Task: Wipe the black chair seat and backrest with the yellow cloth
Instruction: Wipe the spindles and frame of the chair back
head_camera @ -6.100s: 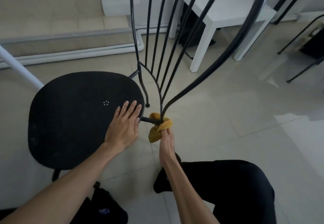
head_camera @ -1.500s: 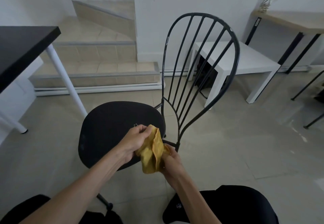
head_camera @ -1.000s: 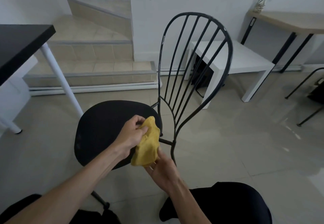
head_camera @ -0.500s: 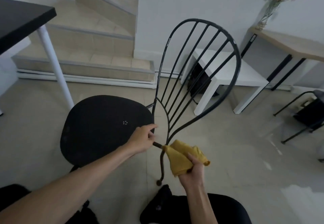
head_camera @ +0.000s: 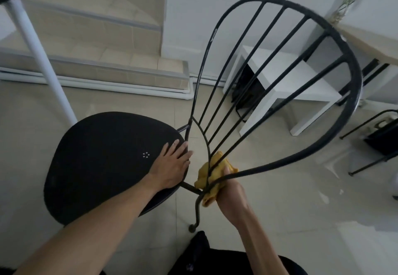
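Note:
The black chair has a round seat [head_camera: 103,158] at lower left and a tall wire backrest [head_camera: 280,85] fanning up to the right. My left hand [head_camera: 172,167] lies flat on the seat's rear edge, fingers spread, holding nothing. My right hand [head_camera: 228,190] grips the bunched yellow cloth [head_camera: 212,173] and presses it against the base of the backrest, where the thin rods meet. The rods cross in front of the cloth and hide part of it.
A white side table [head_camera: 297,85] stands behind the backrest. Tiled steps [head_camera: 97,37] rise at the back left, with a white table leg [head_camera: 41,59] in front of them. Another black chair frame [head_camera: 379,136] is at the right edge. My dark-clothed knee [head_camera: 215,259] is below.
My left hand let go of the cloth and went flat onto the seat's rear edge. My right hand carried the cloth to the base of the backrest rods. The view moved closer.

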